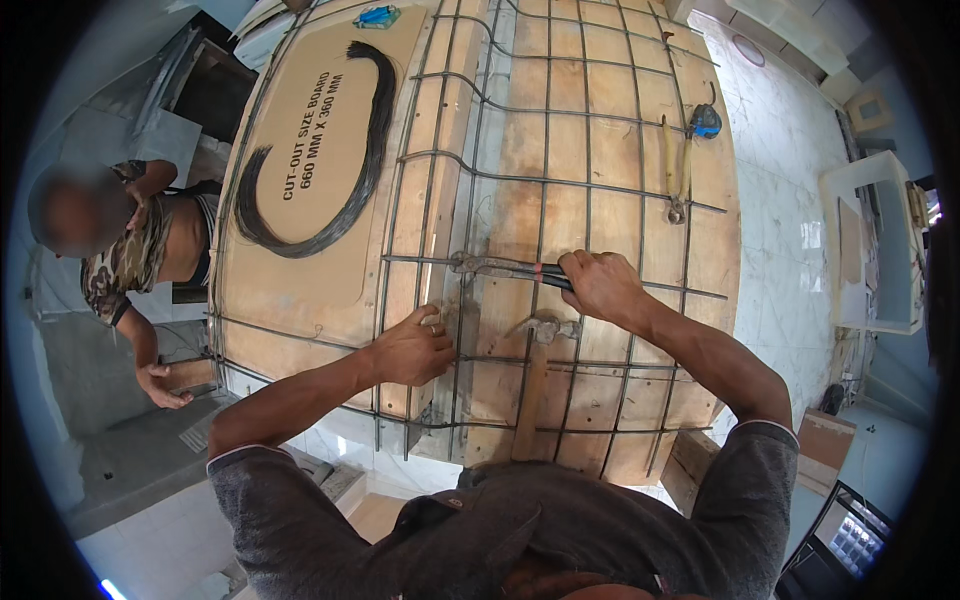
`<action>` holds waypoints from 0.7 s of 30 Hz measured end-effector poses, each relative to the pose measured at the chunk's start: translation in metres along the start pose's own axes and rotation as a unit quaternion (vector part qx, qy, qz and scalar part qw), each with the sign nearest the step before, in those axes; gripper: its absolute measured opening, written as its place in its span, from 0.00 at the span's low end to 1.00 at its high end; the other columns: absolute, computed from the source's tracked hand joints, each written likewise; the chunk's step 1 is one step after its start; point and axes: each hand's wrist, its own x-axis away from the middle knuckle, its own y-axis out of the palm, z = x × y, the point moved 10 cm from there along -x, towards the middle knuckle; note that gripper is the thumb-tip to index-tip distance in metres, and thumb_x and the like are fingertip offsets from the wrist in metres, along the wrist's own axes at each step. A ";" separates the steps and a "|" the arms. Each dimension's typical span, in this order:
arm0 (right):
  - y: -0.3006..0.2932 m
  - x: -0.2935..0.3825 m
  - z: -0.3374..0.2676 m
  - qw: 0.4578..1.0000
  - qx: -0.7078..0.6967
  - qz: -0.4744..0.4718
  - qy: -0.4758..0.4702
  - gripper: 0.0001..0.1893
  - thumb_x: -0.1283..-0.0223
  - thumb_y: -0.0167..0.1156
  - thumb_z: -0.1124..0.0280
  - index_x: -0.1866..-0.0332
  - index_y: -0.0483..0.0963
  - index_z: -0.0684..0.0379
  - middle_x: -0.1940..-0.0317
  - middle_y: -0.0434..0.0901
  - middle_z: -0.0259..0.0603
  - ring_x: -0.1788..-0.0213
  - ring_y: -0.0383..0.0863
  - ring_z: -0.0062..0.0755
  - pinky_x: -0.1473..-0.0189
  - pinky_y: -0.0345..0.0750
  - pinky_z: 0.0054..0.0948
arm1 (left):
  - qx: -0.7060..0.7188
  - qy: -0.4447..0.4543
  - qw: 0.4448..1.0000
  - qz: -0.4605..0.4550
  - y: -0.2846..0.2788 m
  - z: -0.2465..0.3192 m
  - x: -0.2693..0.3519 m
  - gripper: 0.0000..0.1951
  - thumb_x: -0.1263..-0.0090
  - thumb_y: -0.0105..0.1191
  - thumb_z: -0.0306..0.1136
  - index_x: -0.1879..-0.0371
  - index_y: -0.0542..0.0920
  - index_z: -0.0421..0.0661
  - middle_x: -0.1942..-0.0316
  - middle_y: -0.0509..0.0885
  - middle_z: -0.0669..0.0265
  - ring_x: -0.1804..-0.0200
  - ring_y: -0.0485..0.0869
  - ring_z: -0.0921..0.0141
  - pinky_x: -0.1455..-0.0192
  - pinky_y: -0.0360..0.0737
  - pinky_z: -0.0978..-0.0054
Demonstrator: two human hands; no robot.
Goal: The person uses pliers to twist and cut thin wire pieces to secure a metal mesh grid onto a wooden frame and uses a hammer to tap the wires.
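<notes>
My right hand (602, 286) is closed around the dark handles of long-handled pincers (499, 267). The pincers' metal jaws lie at a crossing of the steel rebar grid (541, 178), over a gap along the plywood formwork (510, 300). To the left and a little nearer me, my left hand (416, 349) rests low at the rebar with its index finger stretched out; no tool shows in it. A claw hammer (534, 397) with a wooden handle lies between my arms, its head below the pincers. I cannot tell whether the jaws grip tie wire.
A curved bundle of tie wire (367, 172) lies on a printed cardboard sheet (315, 120). A blue tape measure (706, 121) and another pair of pincers (679, 176) rest at the right. A blue packet (376, 16) sits at the far edge. Another person (142, 255) is at the left.
</notes>
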 end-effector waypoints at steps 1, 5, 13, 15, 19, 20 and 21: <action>0.002 -0.001 0.002 1.000 -0.006 0.001 0.004 0.15 0.47 0.62 0.64 0.61 0.71 0.63 0.65 0.80 0.48 0.65 0.84 0.47 0.63 0.81 0.41 | 0.000 0.005 1.000 0.007 -0.001 -0.001 0.000 0.10 0.35 0.56 0.41 0.73 0.79 0.49 0.74 0.76 0.68 0.62 0.80 0.69 0.37 0.63 0.55; 0.005 -0.004 0.004 1.000 -0.023 0.002 0.002 0.17 0.51 0.66 0.64 0.60 0.70 0.60 0.68 0.79 0.45 0.67 0.83 0.46 0.65 0.80 0.40 | 0.012 0.000 0.999 0.031 0.000 0.000 0.001 0.10 0.37 0.57 0.41 0.75 0.79 0.49 0.76 0.76 0.69 0.65 0.80 0.70 0.38 0.66 0.56; 0.019 -0.005 0.018 1.000 -0.019 0.012 0.017 0.19 0.53 0.69 0.62 0.59 0.70 0.58 0.69 0.78 0.42 0.69 0.83 0.44 0.66 0.79 0.37 | 0.021 0.007 1.000 0.010 0.010 -0.008 0.002 0.08 0.34 0.54 0.39 0.73 0.80 0.49 0.75 0.78 0.68 0.64 0.82 0.70 0.34 0.65 0.54; 0.025 -0.007 0.022 0.999 -0.024 -0.006 0.026 0.18 0.52 0.67 0.63 0.59 0.70 0.58 0.67 0.78 0.42 0.67 0.83 0.44 0.65 0.80 0.36 | 0.041 0.004 0.999 0.006 0.010 -0.011 0.001 0.09 0.33 0.53 0.38 0.72 0.80 0.48 0.74 0.80 0.68 0.63 0.83 0.69 0.33 0.65 0.54; 0.027 -0.009 0.022 0.999 -0.026 0.017 0.008 0.19 0.55 0.68 0.63 0.59 0.70 0.57 0.69 0.77 0.40 0.70 0.82 0.41 0.66 0.79 0.35 | 0.076 -0.010 0.997 -0.026 0.016 -0.015 0.000 0.09 0.32 0.51 0.37 0.70 0.80 0.47 0.74 0.80 0.66 0.63 0.83 0.67 0.33 0.65 0.55; 0.026 -0.009 0.023 0.999 -0.028 0.022 0.006 0.19 0.55 0.69 0.64 0.59 0.70 0.56 0.69 0.77 0.40 0.70 0.82 0.41 0.66 0.79 0.35 | 0.090 -0.012 0.996 -0.019 0.016 -0.015 -0.001 0.09 0.32 0.51 0.37 0.71 0.80 0.46 0.74 0.80 0.66 0.64 0.83 0.67 0.33 0.66 0.56; 0.025 -0.009 0.022 0.999 -0.030 0.030 0.004 0.19 0.56 0.69 0.64 0.60 0.71 0.56 0.69 0.76 0.39 0.70 0.82 0.40 0.66 0.78 0.34 | 0.101 -0.014 0.995 -0.015 0.014 -0.015 -0.001 0.09 0.32 0.50 0.37 0.71 0.80 0.46 0.74 0.80 0.66 0.64 0.83 0.67 0.33 0.66 0.56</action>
